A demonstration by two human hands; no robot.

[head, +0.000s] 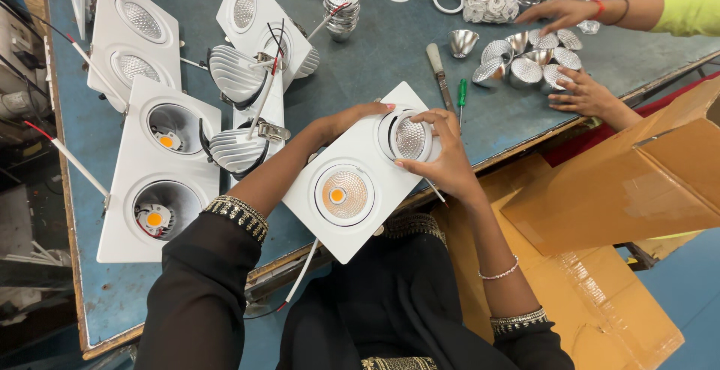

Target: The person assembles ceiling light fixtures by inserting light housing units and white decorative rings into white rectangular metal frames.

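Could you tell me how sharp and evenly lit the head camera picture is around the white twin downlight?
Head view: even, soft light, faint shadows; twin downlight and both hands, left and right, sharp; mild glare on silver reflectors; straight table edge bows from wide-angle distortion.

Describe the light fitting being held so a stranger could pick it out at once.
On the blue table, look at the near edge, in front of the person in black sleeves. The white twin downlight panel is tilted there between the left hand and right hand. Unlike the panels lying to its left, its reflectors are fitted and it is off the table.
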